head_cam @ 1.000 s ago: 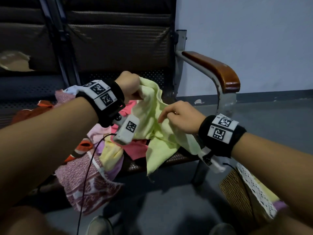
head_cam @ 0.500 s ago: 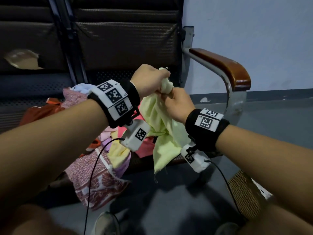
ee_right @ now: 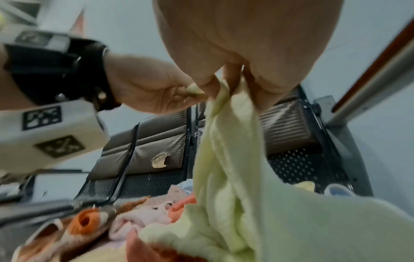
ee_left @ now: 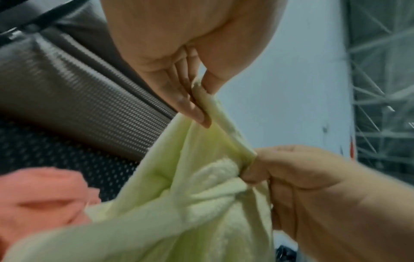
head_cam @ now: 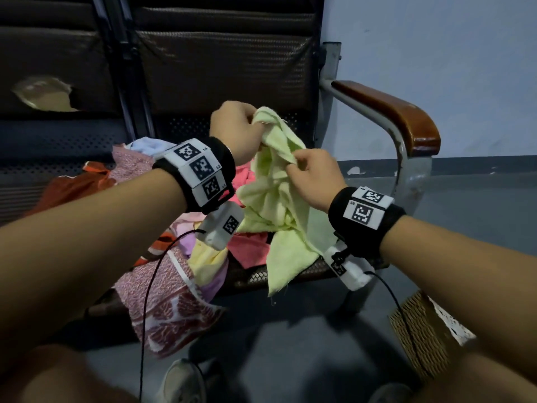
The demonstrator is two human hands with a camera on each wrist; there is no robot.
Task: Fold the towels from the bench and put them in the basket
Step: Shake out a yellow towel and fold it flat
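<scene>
A pale green towel (head_cam: 276,199) hangs bunched above the bench seat, its lower corner drooping past the seat's front edge. My left hand (head_cam: 236,129) pinches its top corner (ee_left: 201,95) between thumb and fingers. My right hand (head_cam: 315,177) pinches the same edge a short way along (ee_left: 248,159), lower and to the right. The towel (ee_right: 224,159) falls in folds between the two hands. A woven basket (head_cam: 418,333) with a white lace lining stands on the floor at lower right, partly behind my right forearm.
A heap of towels (head_cam: 174,286), pink, red, orange, yellow and patterned, covers the bench seat (head_cam: 290,274) and spills over its front. A metal armrest with a brown wooden top (head_cam: 392,112) rises at the right. Dark padded backrests stand behind. Grey floor lies below.
My hands met at the towel's top half a second ago. They have now drawn apart, the right hand sliding down and right along the edge while the left keeps the corner.
</scene>
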